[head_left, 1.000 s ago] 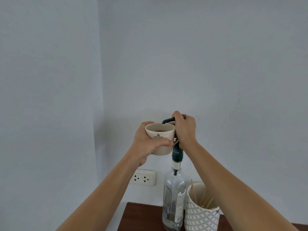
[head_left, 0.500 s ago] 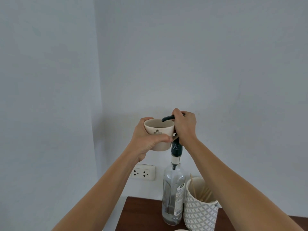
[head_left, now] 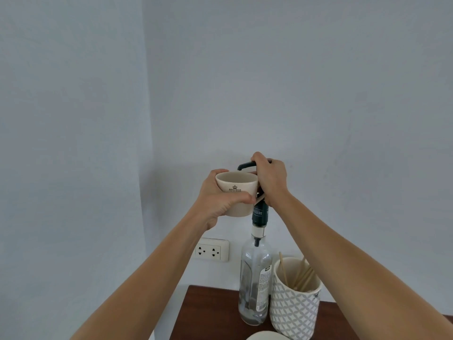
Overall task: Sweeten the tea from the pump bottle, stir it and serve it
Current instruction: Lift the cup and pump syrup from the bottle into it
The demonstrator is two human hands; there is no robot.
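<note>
A tall clear glass pump bottle (head_left: 255,278) stands on the dark wooden table (head_left: 210,312), nearly empty, with a dark green collar and pump. My left hand (head_left: 218,200) holds a cream cup (head_left: 236,190) with a crown logo up in the air, its rim right under the black pump spout (head_left: 245,166). My right hand (head_left: 269,180) is closed over the pump head and hides it. The inside of the cup is not visible from here.
A white patterned holder (head_left: 294,307) with several wooden stir sticks (head_left: 302,276) stands right of the bottle. A wall socket (head_left: 212,250) sits behind, left of the bottle. A white rim (head_left: 267,336) shows at the bottom edge. Walls meet in a corner on the left.
The view has tilted slightly, so hands, cup and bottle sit a little higher in frame. The cup stays under the spout and my right hand stays on the pump.
</note>
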